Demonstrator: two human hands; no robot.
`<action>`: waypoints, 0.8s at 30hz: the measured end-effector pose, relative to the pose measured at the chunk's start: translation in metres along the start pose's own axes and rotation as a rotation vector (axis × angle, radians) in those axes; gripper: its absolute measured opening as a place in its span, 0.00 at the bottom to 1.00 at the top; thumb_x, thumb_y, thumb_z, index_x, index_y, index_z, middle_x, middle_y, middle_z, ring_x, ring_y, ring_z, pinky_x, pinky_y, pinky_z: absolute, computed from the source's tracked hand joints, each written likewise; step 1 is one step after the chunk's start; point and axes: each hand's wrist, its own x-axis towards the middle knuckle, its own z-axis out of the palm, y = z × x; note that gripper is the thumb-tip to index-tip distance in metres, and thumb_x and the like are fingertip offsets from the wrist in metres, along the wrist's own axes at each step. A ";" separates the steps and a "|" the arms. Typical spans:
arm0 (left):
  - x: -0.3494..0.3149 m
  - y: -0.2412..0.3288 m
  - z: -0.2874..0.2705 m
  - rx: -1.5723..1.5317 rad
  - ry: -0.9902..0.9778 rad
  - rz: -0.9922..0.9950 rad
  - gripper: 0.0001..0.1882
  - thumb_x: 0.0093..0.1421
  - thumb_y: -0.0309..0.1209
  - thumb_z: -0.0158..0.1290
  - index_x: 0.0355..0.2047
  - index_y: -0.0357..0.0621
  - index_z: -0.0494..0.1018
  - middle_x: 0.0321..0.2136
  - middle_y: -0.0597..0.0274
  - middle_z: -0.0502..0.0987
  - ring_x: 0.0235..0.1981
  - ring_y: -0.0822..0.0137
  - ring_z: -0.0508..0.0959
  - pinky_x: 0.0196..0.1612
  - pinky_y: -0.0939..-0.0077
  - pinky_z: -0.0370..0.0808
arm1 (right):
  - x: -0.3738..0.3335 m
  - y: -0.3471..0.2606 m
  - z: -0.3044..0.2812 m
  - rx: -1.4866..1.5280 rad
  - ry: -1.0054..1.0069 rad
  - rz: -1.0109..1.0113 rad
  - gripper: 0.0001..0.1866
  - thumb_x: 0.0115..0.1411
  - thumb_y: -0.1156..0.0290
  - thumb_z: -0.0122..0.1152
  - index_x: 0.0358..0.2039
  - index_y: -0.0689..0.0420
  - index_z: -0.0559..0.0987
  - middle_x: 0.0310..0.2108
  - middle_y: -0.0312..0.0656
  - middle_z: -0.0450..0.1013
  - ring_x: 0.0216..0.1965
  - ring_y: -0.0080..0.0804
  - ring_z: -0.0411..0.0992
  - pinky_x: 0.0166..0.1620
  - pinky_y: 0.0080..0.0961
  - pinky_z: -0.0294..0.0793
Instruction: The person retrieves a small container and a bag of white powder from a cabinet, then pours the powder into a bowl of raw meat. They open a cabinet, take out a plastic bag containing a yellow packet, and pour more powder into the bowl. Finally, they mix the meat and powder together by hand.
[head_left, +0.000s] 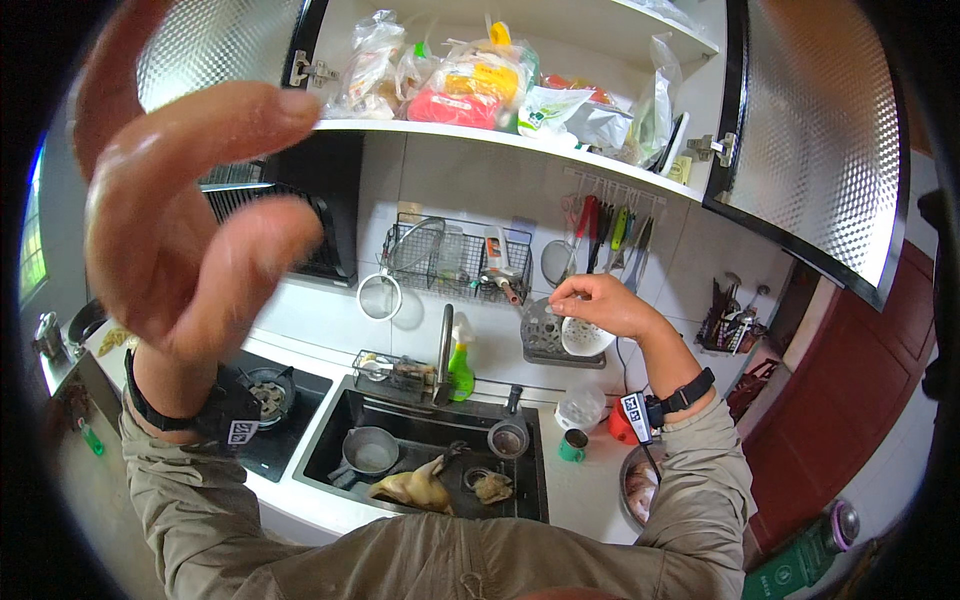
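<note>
My left hand [190, 215] is raised large and close at the upper left. Its fingers are curved, with a gap between the index finger and thumb and nothing in it. My right hand [612, 305] is held up before the back wall, its fingers bent and drawn together. Whatever they may hold is hidden. Just below it shows a white perforated scoop [587, 338], beside a grey slotted turner [541, 328]; I cannot tell whether the hand touches either. In the black sink [330, 440] lie a plucked whole bird [418, 488], a grey pan [370, 450] and a small pot [508, 438].
Overhead, an open cabinet shelf [450, 128] bears several plastic bags, its right door [815, 150] swung out. A wire rack [455, 255] and hanging utensils [620, 235] line the wall. A faucet [444, 350], green spray bottle [461, 370] and green cup [573, 446] stand around the sink.
</note>
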 end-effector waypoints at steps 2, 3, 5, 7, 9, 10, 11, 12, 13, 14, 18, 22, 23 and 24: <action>0.003 0.024 0.006 -0.120 -0.049 -0.015 0.12 0.61 0.37 0.52 0.43 0.51 0.76 0.62 0.50 0.63 0.68 0.53 0.54 0.68 0.50 0.49 | -0.002 0.005 -0.003 -0.004 0.012 0.003 0.12 0.59 0.66 0.64 0.38 0.61 0.80 0.33 0.37 0.78 0.36 0.22 0.73 0.43 0.22 0.73; 0.003 0.033 0.009 -0.169 -0.070 -0.028 0.12 0.61 0.37 0.52 0.44 0.51 0.76 0.62 0.49 0.63 0.68 0.53 0.54 0.67 0.50 0.50 | -0.003 0.007 -0.004 0.000 0.017 -0.003 0.12 0.59 0.66 0.64 0.38 0.61 0.80 0.33 0.37 0.78 0.36 0.22 0.74 0.43 0.22 0.73; 0.000 0.049 0.016 -0.253 -0.107 -0.062 0.13 0.61 0.36 0.52 0.45 0.49 0.75 0.62 0.48 0.63 0.68 0.52 0.55 0.67 0.50 0.52 | -0.007 0.011 -0.007 0.003 0.029 0.009 0.12 0.59 0.66 0.63 0.38 0.62 0.81 0.33 0.37 0.78 0.36 0.22 0.74 0.43 0.22 0.73; -0.002 0.054 0.016 -0.313 -0.123 -0.103 0.14 0.61 0.35 0.52 0.46 0.48 0.74 0.61 0.47 0.64 0.67 0.51 0.55 0.66 0.50 0.53 | -0.010 0.016 -0.010 0.003 0.040 0.044 0.12 0.59 0.66 0.63 0.38 0.61 0.81 0.34 0.37 0.78 0.36 0.22 0.74 0.43 0.22 0.73; -0.001 0.048 0.012 -0.328 -0.107 -0.167 0.14 0.61 0.35 0.52 0.47 0.47 0.74 0.61 0.46 0.64 0.67 0.50 0.56 0.66 0.51 0.55 | -0.014 0.020 -0.014 0.012 0.088 0.020 0.12 0.59 0.66 0.63 0.38 0.61 0.81 0.33 0.37 0.78 0.36 0.22 0.74 0.42 0.22 0.73; 0.002 0.041 0.009 -0.312 -0.087 -0.209 0.15 0.60 0.34 0.52 0.47 0.47 0.73 0.60 0.46 0.65 0.67 0.50 0.56 0.65 0.51 0.56 | -0.016 0.022 -0.016 0.027 0.102 0.001 0.11 0.59 0.66 0.63 0.37 0.61 0.81 0.33 0.37 0.78 0.35 0.22 0.74 0.42 0.22 0.73; 0.007 0.035 0.007 -0.285 -0.057 -0.246 0.15 0.60 0.34 0.52 0.48 0.46 0.73 0.60 0.45 0.65 0.67 0.49 0.57 0.65 0.51 0.57 | -0.017 0.023 -0.018 0.028 0.129 -0.002 0.11 0.59 0.67 0.63 0.37 0.61 0.81 0.33 0.37 0.78 0.35 0.21 0.74 0.41 0.22 0.73; 0.013 0.027 0.007 -0.247 -0.024 -0.266 0.16 0.60 0.33 0.53 0.48 0.45 0.73 0.60 0.45 0.65 0.66 0.49 0.57 0.65 0.51 0.57 | -0.017 0.023 -0.021 0.039 0.153 -0.014 0.11 0.59 0.67 0.63 0.37 0.61 0.81 0.32 0.36 0.78 0.35 0.21 0.74 0.41 0.22 0.73; 0.020 0.019 0.010 -0.186 0.003 -0.224 0.16 0.60 0.33 0.53 0.49 0.45 0.72 0.60 0.44 0.65 0.66 0.49 0.57 0.64 0.51 0.58 | -0.017 0.023 -0.024 0.061 0.186 -0.023 0.11 0.59 0.67 0.63 0.37 0.61 0.81 0.32 0.36 0.78 0.34 0.21 0.73 0.40 0.22 0.73; 0.028 0.011 0.016 -0.135 0.005 -0.118 0.17 0.60 0.33 0.53 0.49 0.44 0.72 0.59 0.44 0.65 0.66 0.48 0.58 0.64 0.51 0.59 | -0.016 0.021 -0.029 -0.006 0.249 -0.054 0.10 0.59 0.67 0.63 0.37 0.61 0.80 0.31 0.36 0.78 0.33 0.21 0.73 0.40 0.22 0.73; 0.055 -0.018 0.070 -0.009 0.088 0.091 0.10 0.58 0.29 0.54 0.42 0.49 0.77 0.58 0.51 0.69 0.67 0.55 0.57 0.68 0.48 0.48 | 0.000 0.008 -0.058 -0.436 0.579 -0.297 0.12 0.59 0.64 0.61 0.39 0.59 0.80 0.37 0.40 0.78 0.40 0.32 0.74 0.45 0.30 0.72; 0.040 -0.041 0.112 0.164 -0.038 -0.109 0.11 0.58 0.30 0.56 0.42 0.54 0.78 0.57 0.62 0.72 0.67 0.59 0.57 0.68 0.51 0.48 | 0.032 -0.007 -0.096 -0.967 0.838 -0.593 0.19 0.61 0.56 0.56 0.45 0.56 0.78 0.48 0.44 0.75 0.51 0.44 0.70 0.55 0.41 0.65; 0.032 -0.047 0.124 0.223 -0.083 -0.180 0.11 0.59 0.30 0.56 0.43 0.55 0.78 0.56 0.64 0.72 0.67 0.59 0.58 0.68 0.51 0.48 | 0.040 -0.010 -0.102 -1.043 0.872 -0.579 0.21 0.62 0.54 0.55 0.47 0.56 0.78 0.50 0.45 0.73 0.53 0.46 0.68 0.57 0.43 0.63; 0.022 -0.053 0.136 0.227 -0.097 -0.198 0.11 0.58 0.31 0.56 0.42 0.56 0.78 0.55 0.65 0.73 0.65 0.59 0.59 0.67 0.52 0.49 | 0.047 -0.013 -0.108 -1.077 0.877 -0.522 0.22 0.62 0.52 0.53 0.48 0.55 0.77 0.50 0.46 0.73 0.53 0.45 0.69 0.57 0.43 0.62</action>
